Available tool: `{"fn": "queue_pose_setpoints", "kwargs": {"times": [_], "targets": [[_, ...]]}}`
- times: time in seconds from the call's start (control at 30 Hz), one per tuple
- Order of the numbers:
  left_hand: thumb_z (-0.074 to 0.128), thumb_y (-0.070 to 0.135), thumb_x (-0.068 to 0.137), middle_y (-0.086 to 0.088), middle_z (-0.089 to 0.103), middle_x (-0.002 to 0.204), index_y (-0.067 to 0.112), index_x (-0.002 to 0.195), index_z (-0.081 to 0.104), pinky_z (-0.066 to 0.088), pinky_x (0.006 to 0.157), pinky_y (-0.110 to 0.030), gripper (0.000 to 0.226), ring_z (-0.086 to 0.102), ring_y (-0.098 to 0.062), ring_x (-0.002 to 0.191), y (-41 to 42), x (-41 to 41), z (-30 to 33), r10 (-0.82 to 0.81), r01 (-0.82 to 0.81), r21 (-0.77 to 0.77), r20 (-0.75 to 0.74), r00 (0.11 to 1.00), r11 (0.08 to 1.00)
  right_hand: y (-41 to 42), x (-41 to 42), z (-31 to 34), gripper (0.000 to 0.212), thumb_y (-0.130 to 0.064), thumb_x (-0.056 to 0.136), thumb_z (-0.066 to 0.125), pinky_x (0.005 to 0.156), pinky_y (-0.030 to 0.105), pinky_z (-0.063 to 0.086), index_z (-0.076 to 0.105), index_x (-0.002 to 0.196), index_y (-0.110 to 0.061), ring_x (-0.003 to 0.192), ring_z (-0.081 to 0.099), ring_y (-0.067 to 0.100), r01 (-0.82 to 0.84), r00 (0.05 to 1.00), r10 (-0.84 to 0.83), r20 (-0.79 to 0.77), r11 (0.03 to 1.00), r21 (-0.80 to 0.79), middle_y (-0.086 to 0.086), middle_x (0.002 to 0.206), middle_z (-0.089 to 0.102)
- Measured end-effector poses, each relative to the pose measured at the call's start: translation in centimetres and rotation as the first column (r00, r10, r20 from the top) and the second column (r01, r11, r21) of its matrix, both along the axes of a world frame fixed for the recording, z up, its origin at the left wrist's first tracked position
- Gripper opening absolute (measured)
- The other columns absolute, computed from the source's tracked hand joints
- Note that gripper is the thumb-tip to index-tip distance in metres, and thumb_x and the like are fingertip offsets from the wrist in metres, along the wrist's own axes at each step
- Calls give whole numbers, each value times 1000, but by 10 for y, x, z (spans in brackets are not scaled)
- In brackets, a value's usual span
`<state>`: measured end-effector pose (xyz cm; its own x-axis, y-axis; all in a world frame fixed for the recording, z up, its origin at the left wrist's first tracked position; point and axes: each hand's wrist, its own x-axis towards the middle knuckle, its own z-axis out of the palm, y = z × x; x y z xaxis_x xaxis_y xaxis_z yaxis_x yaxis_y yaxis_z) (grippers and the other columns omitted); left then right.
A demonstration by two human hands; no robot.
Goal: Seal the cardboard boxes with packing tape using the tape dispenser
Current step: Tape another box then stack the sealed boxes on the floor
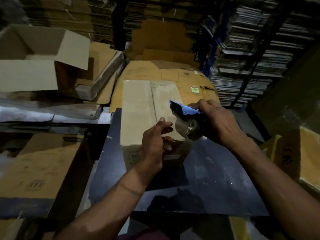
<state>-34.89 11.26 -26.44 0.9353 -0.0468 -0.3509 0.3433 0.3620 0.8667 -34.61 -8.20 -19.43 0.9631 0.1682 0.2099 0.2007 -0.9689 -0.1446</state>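
A closed cardboard box stands on a dark table, its two top flaps meeting at a centre seam. My right hand grips a blue tape dispenser above the box's right side; a roll of brownish tape hangs in it. My left hand hovers at the box's near edge, just left of the roll, with fingers loosely curled and thumb raised, holding nothing I can make out.
An open empty carton stands at the back left. Flattened cardboard sheets lie behind the box. A brown box sits at the left. Tall stacks of flat cartons fill the back and right. A yellow box stands at the right.
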Motion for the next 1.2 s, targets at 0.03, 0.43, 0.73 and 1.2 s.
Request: {"fn": "queue_pose_setpoints", "kwargs": {"times": [0.03, 0.43, 0.73, 1.2], "targets": [[59, 43, 104, -4, 75, 101, 14, 104, 81, 36, 45, -27, 36, 54, -17, 61, 5, -4, 1, 59, -61, 45, 28, 998, 997, 9, 2, 1, 49, -26, 88, 74, 66, 40, 47, 50, 131, -30, 94, 61, 36, -6, 1000, 6, 11, 1000, -19, 9, 112, 59], [64, 32, 102, 0, 66, 87, 14, 106, 74, 38, 45, -24, 21, 54, -15, 61, 81, -5, 5, 32, -105, -345, -210, 977, 933, 85, 19, -21, 36, -24, 90, 63, 50, 45, 51, 51, 124, -26, 97, 51, 22, -302, 945, 311, 103, 948, -101, 1, 120, 60], [67, 16, 102, -4, 69, 58, 1, 81, 70, 51, 41, -24, 25, 61, -11, 43, 133, 9, -37, 149, -168, 351, 81, 986, 921, 99, 26, -27, 85, -43, 91, 71, 68, 42, 50, 18, 157, -53, 84, 56, 21, -449, 847, 460, -267, 888, 105, -3, 122, 43], [79, 16, 92, -8, 64, 61, 3, 83, 71, 43, 45, -27, 17, 51, -18, 49, 150, -8, -76, 401, -370, 250, -83, 912, 895, 60, 58, -19, 54, -40, 100, 57, 71, 30, 38, 39, 145, -62, 102, 56, 21, -678, 696, 551, -461, 716, -166, -1, 120, 50]]}}
